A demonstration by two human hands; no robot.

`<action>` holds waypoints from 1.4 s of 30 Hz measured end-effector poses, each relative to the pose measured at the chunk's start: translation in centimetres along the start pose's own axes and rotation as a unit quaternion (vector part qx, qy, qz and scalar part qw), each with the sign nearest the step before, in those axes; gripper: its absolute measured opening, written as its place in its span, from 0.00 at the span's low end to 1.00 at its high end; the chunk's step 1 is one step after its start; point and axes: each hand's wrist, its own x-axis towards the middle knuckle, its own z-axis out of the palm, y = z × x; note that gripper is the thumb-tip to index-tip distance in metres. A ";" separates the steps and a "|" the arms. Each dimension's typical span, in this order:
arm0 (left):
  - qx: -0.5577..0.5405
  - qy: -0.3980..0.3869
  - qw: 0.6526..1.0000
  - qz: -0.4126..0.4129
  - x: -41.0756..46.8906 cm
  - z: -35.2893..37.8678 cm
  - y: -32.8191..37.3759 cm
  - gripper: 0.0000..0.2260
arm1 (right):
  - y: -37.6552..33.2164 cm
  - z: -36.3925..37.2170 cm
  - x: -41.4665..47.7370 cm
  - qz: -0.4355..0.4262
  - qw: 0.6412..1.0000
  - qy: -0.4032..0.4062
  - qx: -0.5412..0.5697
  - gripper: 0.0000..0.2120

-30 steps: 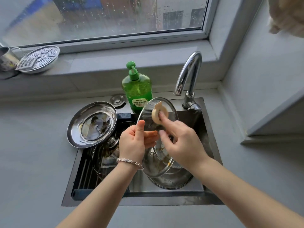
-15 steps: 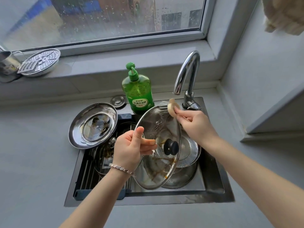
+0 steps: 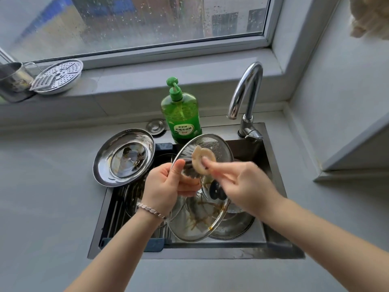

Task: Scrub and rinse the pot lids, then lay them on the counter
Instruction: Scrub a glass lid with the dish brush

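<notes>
right fingers [image 3: 216, 168]: blurred, bunched narrow, pinching a pale ring-shaped scrubber [image 3: 202, 158] flat against the upper part of the glass lid [image 3: 195, 224]. right hand [image 3: 244, 186]: above the middle of the sink [image 3: 210, 255]. left hand [image 3: 166, 187]: curled round the lid's left edge, thumb on the near face, other fingers behind the glass. glass lid: round, clear, thin metal rim, held above the sink basin, tilted steeply on edge; its oval outline runs long from near-left, low, to far-right, high, with the broad face turned toward the person; brown streaks on the lower half; black round knob [image 3: 216, 190] at centre, on which face cannot be told. steel lid [image 3: 124, 159]: shiny, dished, hollow side up, glass centre, resting on the sink's left rim. steel cookware [image 3: 231, 227]: round, in the sink basin under the glass lid. green soap bottle [image 3: 181, 121]: pump top, upright at the sink's far edge. chrome faucet [image 3: 246, 93]: curved, at the sink's far right corner.
</notes>
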 end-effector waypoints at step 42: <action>-0.083 0.123 0.989 -0.006 -1.4 0.2 -1.2 0.21 | 5.5 0.5 0.5 0.278 0.954 0.076 0.087 0.17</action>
